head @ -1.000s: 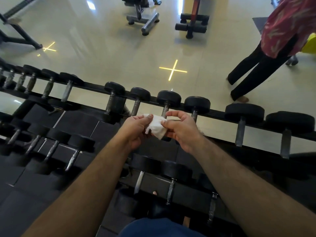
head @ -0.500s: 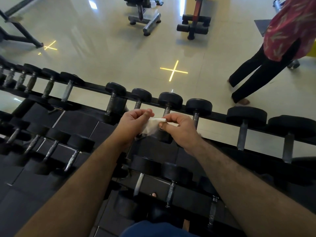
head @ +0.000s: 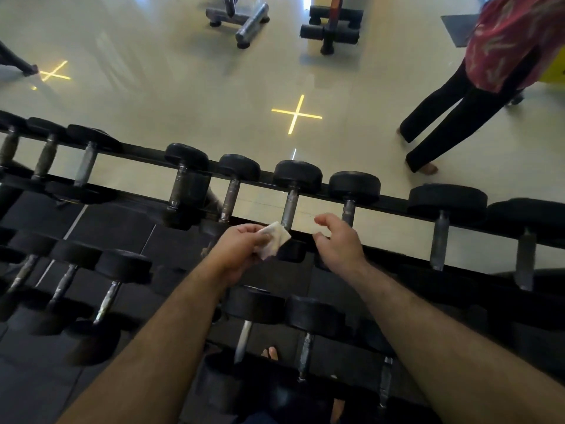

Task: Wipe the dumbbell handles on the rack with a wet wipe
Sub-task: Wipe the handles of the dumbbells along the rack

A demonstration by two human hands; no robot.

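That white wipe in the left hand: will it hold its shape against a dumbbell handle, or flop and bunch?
Likely floppy: the wet wipe sits crumpled where the left hand pinches it. It probably wraps the nearest dumbbell handle easily and weighs little. The right hand is open and apart from it.

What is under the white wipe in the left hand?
Under the wipe the left hand holds sits a dumbbell's near black head, partly covered; its handle shows beyond.

wet wipe [head: 274, 240] white | dumbbell heads [head: 297, 176] black, handles [head: 289, 208] dull grey | floor [head: 171, 96] glossy cream, yellow cross [head: 296, 115] | bystander's top [head: 513, 38] red, pale-patterned; trousers [head: 455, 117] black
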